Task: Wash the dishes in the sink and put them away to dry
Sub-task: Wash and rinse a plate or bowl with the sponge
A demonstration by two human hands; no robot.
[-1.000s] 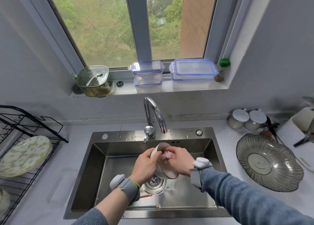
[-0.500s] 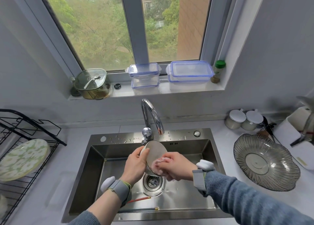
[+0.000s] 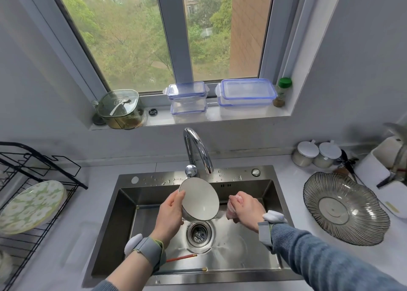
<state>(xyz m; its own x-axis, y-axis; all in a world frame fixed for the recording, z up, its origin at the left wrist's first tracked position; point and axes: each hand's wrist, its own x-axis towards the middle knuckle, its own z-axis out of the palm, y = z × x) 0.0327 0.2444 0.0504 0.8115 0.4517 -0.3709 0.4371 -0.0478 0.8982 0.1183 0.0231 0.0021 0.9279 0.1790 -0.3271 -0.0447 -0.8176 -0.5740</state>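
Your hands are apart. Your left hand (image 3: 169,213) grips the white bowl (image 3: 199,199) by its edge, thumb on the rim and fingers under it. Your right hand (image 3: 245,209) is squeezed around a pink cloth (image 3: 231,210) just to the right of the bowl, not touching it.

The bowl hangs over the sink (image 3: 127,202), right under the tap (image 3: 198,152) and above the drain (image 3: 199,231). It is tipped so the inside faces you. I think you hold it that way so you can look for dirt and so water can run out into the drain. No water can be seen coming from the tap.

Two chopsticks (image 3: 187,263) lie in the sink, near the front edge, so they likely need washing too. The drying rack (image 3: 41,174) stands on the worktop (image 3: 94,180) to the left of the sink, and a flowery plate (image 3: 30,206) leans in it. That looks like the place for the bowl once it is rinsed.
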